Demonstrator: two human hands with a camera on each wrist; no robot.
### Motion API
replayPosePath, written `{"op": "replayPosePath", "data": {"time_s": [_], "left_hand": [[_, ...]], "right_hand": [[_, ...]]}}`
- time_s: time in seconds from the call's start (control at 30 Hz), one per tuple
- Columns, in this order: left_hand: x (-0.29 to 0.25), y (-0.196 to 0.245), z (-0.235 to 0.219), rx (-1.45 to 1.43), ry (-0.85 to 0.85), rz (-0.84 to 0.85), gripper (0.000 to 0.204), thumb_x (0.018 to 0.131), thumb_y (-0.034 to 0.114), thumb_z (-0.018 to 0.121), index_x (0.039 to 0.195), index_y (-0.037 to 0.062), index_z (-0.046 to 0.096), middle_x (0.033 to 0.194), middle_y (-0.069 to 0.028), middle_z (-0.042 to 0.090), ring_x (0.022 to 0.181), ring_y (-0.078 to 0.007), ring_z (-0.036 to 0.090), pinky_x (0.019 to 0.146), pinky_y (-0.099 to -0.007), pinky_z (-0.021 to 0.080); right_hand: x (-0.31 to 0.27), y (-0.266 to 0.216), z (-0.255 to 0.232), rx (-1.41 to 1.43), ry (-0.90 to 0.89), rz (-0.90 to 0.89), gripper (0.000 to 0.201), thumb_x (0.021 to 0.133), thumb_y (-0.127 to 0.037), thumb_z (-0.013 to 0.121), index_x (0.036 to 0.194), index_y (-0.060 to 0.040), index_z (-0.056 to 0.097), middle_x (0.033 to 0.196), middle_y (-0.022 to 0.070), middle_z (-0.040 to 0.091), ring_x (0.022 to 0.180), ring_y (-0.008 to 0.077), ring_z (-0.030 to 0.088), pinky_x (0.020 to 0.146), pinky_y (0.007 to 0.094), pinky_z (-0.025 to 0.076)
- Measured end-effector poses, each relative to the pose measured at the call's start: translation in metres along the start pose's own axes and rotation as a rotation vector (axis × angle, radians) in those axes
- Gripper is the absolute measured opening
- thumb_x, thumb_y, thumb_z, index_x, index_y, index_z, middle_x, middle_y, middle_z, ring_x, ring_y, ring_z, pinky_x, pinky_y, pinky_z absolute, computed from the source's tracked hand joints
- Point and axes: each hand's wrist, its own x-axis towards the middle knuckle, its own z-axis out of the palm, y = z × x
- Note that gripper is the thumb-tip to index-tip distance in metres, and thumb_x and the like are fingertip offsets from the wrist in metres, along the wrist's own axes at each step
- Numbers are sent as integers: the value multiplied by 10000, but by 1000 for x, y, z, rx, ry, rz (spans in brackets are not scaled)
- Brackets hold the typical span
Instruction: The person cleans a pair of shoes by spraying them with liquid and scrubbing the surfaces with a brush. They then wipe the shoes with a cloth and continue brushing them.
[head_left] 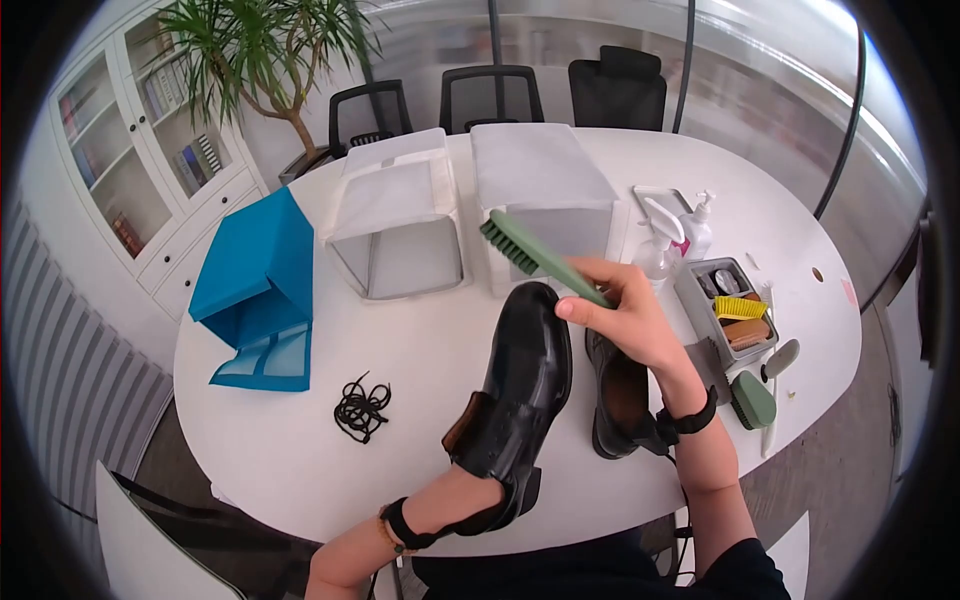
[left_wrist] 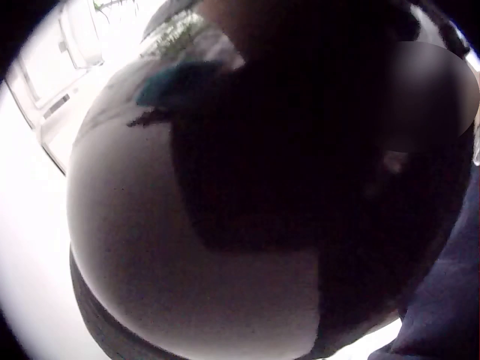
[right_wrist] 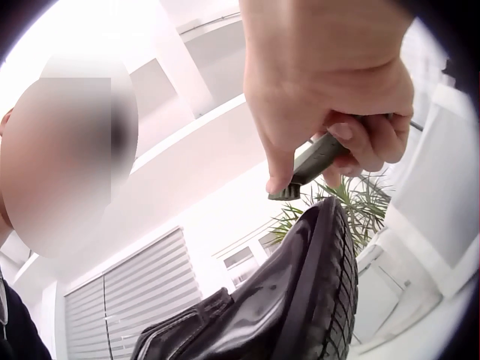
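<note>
My left hand reaches into the opening of a glossy black leather shoe (head_left: 525,345); only the wrist and the base of the hand (head_left: 478,492) show, and the fingers are hidden inside. The toe points up and away from me, raised over the table. My right hand (head_left: 628,312) grips a green-handled brush (head_left: 560,270) just above the toe, its dark bristles at the far left end. In the right wrist view the fingers curl round the handle, close over the shoe's toe and ridged sole (right_wrist: 341,292). A second black shoe (head_left: 620,395) stands under my right forearm.
Bundled black laces (head_left: 362,407) lie on the white table (head_left: 420,345) at left. Behind them stand a blue box (head_left: 262,255) and two pale fabric boxes (head_left: 395,215). To the right are a spray bottle (head_left: 660,245), a grey tray of brushes (head_left: 695,290) and a green brush (head_left: 755,400).
</note>
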Motion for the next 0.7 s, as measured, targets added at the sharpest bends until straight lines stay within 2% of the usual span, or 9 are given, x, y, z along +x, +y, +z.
{"op": "replayPosePath", "data": {"time_s": [0.13, 0.33, 0.37, 0.4, 0.43, 0.47, 0.6, 0.63, 0.7], "left_hand": [[-12, -8, 6, -264, 9, -58, 414, 972, 157, 633, 1356, 40, 530, 1277, -148, 573, 1154, -252, 584, 984, -364, 480], [-33, -23, 8, -665, 2, -152, 399, 984, 148, 621, 1356, 40, 528, 1271, -138, 573, 1138, -236, 584, 973, -351, 482], [-36, -25, 9, -729, 1, -170, 396, 986, 147, 619, 1356, 40, 528, 1270, -136, 573, 1136, -234, 584, 971, -349, 483], [17, 8, 24, -792, 2, -187, 393, 988, 145, 617, 1356, 40, 528, 1269, -134, 573, 1133, -231, 584, 969, -346, 483], [-27, 11, -5, -854, 2, -206, 391, 989, 144, 615, 1356, 39, 528, 1268, -133, 573, 1130, -228, 584, 967, -344, 483], [25, 14, 29, -917, 2, -226, 388, 991, 142, 613, 1356, 39, 527, 1267, -131, 573, 1128, -226, 584, 966, -342, 484], [31, 17, 31, -1177, -4, -315, 378, 999, 136, 605, 1355, 39, 526, 1262, -124, 573, 1117, -215, 584, 958, -334, 485], [33, 18, 31, -1181, -10, -311, 378, 999, 136, 605, 1355, 39, 526, 1262, -124, 573, 1117, -215, 584, 958, -334, 485], [38, 19, 25, -928, -105, -180, 380, 1018, 99, 565, 1386, 28, 501, 1276, -123, 561, 1107, -215, 574, 963, -331, 486]], "right_hand": [[-5, -10, 6, -95, -26, -97, 436, 841, -213, 813, 1217, -15, 716, 858, 45, 677, 776, 89, 537, 716, 263, 463], [-10, -15, 6, -129, -2, -97, 474, 814, -193, 826, 1224, 7, 698, 787, 35, 651, 685, 96, 521, 651, 249, 446], [-10, -13, 8, -106, 13, -184, 490, 808, -199, 834, 1228, 11, 693, 757, 28, 633, 662, 98, 512, 634, 250, 436], [-10, -13, 10, -83, 27, -273, 507, 802, -206, 842, 1231, 15, 688, 728, 21, 614, 639, 100, 502, 618, 251, 425], [-14, -19, 10, -56, 34, -234, 503, 786, -188, 841, 1220, 14, 686, 652, 16, 552, 596, 99, 459, 575, 255, 387], [-17, -27, 8, -61, 37, -235, 503, 786, -188, 841, 1220, 14, 686, 652, 16, 552, 596, 99, 459, 575, 255, 387], [-29, -43, -1, -216, 59, -258, 489, 716, -135, 796, 1175, 3, 699, 584, 16, 437, 557, 95, 401, 538, 267, 350], [-31, -45, -3, -255, 73, -286, 497, 688, -121, 776, 1164, -1, 701, 571, 13, 397, 547, 97, 385, 529, 274, 339], [-32, -45, -5, -279, 79, -283, 509, 674, -122, 768, 1165, -6, 701, 570, 13, 387, 542, 103, 384, 529, 274, 344]]}}
